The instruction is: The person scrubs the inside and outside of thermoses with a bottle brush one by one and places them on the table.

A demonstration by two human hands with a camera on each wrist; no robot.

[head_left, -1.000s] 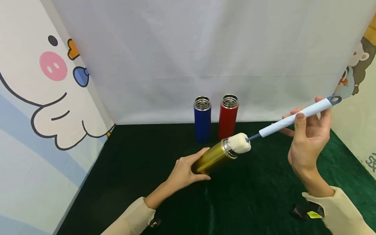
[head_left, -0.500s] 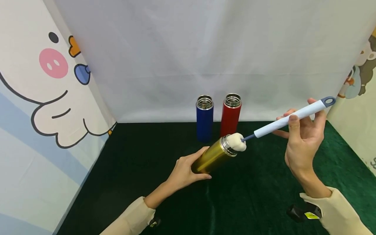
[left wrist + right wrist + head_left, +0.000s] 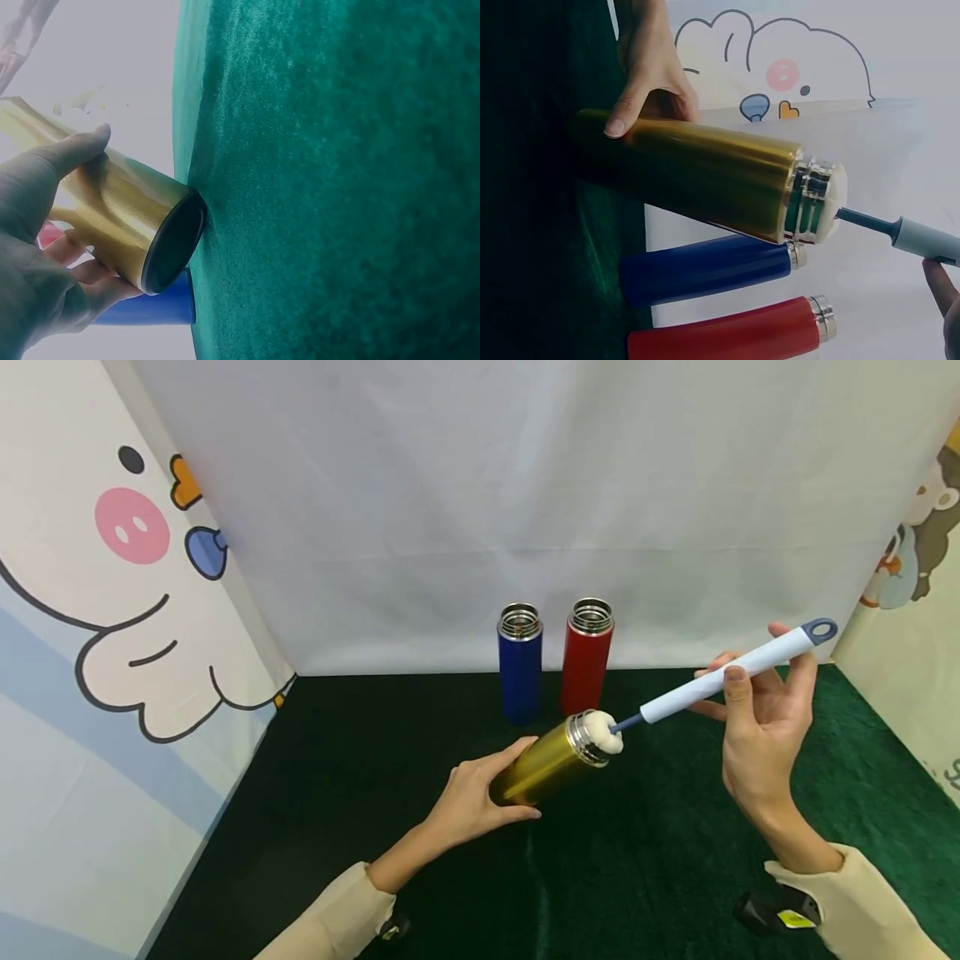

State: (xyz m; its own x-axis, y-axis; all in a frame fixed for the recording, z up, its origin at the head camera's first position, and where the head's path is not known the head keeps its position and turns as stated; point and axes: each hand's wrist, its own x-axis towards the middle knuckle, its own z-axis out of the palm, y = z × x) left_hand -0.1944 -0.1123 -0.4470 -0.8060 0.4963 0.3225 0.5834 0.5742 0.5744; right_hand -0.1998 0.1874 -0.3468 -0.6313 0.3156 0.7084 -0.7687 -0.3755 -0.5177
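The near bottle (image 3: 542, 767) is gold, the far-left bottle (image 3: 520, 672) blue, the far-right bottle (image 3: 587, 664) red, the brush (image 3: 686, 697) pale blue and cream.

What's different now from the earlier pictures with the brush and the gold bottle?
The right hand moved left and slightly down with the long pale-blue-handled brush, so less of its soft white head sticks out of the shiny gold cylindrical bottle. Nothing was newly grabbed or let go. The left hand still holds the gold bottle tilted; the blue cylindrical bottle and red cylindrical bottle still stand behind.
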